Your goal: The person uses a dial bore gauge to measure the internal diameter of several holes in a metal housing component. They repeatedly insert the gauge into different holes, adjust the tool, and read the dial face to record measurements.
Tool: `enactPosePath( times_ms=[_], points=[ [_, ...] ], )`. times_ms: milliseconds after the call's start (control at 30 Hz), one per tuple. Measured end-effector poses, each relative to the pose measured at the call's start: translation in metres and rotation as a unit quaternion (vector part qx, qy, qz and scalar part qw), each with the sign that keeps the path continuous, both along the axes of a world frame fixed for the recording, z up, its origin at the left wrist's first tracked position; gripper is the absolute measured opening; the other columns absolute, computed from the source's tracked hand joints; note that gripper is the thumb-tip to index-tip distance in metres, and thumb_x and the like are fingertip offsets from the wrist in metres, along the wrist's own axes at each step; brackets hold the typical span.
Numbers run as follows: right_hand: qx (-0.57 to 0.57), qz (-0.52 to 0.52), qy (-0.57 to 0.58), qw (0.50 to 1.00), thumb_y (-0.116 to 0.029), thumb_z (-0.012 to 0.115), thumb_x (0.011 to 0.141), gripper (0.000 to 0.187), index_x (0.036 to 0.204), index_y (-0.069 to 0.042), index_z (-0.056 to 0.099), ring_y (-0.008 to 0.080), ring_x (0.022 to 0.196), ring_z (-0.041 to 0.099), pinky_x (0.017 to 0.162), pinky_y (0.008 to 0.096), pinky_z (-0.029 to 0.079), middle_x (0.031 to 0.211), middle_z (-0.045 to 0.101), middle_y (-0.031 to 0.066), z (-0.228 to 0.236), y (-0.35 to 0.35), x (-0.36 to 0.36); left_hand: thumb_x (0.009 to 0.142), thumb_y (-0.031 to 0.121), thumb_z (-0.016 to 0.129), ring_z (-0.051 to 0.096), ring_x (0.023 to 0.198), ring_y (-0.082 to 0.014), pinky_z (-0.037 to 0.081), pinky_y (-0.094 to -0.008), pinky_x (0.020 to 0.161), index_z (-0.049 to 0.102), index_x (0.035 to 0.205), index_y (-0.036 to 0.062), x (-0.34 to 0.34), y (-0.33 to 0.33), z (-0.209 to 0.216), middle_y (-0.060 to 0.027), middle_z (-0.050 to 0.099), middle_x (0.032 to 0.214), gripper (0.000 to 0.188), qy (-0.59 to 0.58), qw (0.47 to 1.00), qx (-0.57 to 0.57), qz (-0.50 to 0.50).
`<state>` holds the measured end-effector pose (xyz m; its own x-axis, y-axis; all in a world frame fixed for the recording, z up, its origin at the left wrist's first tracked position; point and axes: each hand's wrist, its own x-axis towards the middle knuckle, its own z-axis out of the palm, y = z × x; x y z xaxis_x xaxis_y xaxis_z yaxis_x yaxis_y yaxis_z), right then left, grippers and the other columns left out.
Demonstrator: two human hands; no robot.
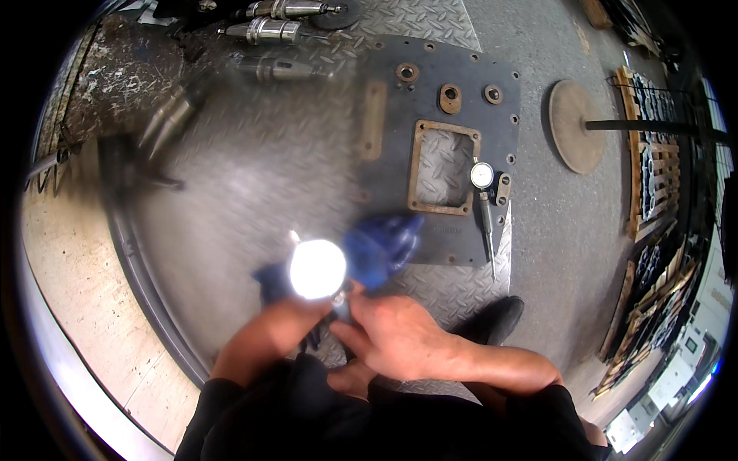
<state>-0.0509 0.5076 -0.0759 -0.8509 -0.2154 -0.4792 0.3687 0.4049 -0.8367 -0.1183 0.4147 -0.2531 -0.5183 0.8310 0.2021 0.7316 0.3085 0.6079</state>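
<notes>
My right hand (407,338) is bare and closed round the stem of a dial bore gauge (317,269), whose round face is washed out by glare. My left hand is mostly hidden behind that gauge, at the end of the left forearm (265,338). Just past it, smeared by motion, is a shiny blue glove or cloth (377,250); whether my hand is inside cannot be made out. A second dial gauge (482,176) lies on a dark flat metal plate (392,173) with a rectangular opening and several holes.
Several metal tool holders (265,31) lie at the far left on the tread-plate surface (231,223). To the right a round disc base (573,127) with a rod stands on the grey floor. Wooden pallets (665,165) with metal parts are beyond. My dark shoe (503,319) shows near the plate.
</notes>
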Motion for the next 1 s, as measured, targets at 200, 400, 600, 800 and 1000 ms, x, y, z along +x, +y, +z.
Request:
enactPosePath(
  times_ms=[200,400,600,800,1000],
  points=[
    [0.002,-0.003,0.005,1.000,-0.031,0.063,0.101,0.037,0.096,0.005,0.059,0.0462,0.078,0.070,0.072,0.0534,0.057,0.077,0.069,0.0261,-0.001,0.001,0.001,0.092,0.023,0.072,0.067,0.075,-0.0311,0.054,-0.0465,0.063,0.067,0.136,0.0158,0.000,0.001,0.002,-0.0076,0.071,0.092,0.044,0.003,1.000,0.010,0.006],
    [-0.006,-0.001,0.005,1.000,-0.031,0.062,0.102,0.037,0.097,0.006,0.060,0.0459,0.078,0.071,0.072,0.0529,0.058,0.077,0.069,0.0263,0.000,0.003,0.002,0.092,0.023,0.072,0.067,0.075,-0.0309,0.054,-0.0459,0.063,0.068,0.135,0.0162,-0.001,-0.001,0.005,-0.0075,0.071,0.093,0.043,0.012,1.000,-0.007,0.009],
    [0.014,-0.010,-0.016,1.000,-0.031,0.064,0.101,0.038,0.094,0.006,0.062,0.0456,0.077,0.071,0.072,0.0528,0.058,0.077,0.069,0.0264,-0.006,0.007,0.002,0.093,0.022,0.071,0.068,0.076,-0.0320,0.055,-0.0473,0.065,0.068,0.134,0.0141,0.003,0.011,-0.010,-0.0093,0.072,0.092,0.042,-0.012,0.999,0.034,-0.002],
    [-0.008,0.000,-0.004,1.000,-0.031,0.066,0.099,0.037,0.094,0.006,0.062,0.0457,0.077,0.071,0.072,0.0529,0.058,0.078,0.069,0.0261,-0.001,0.006,-0.003,0.093,0.022,0.071,0.069,0.076,-0.0331,0.055,-0.0478,0.065,0.068,0.134,0.0127,0.000,0.000,-0.001,-0.0106,0.072,0.093,0.042,-0.015,1.000,0.011,0.003],
    [-0.007,0.001,-0.008,1.000,-0.030,0.066,0.099,0.036,0.095,0.006,0.063,0.0456,0.078,0.071,0.072,0.0528,0.058,0.078,0.069,0.0263,-0.003,0.005,-0.003,0.092,0.022,0.072,0.068,0.076,-0.0325,0.055,-0.0472,0.065,0.069,0.133,0.0127,-0.002,0.002,0.004,-0.0102,0.072,0.093,0.042,0.009,1.000,0.021,0.001]
  ],
)
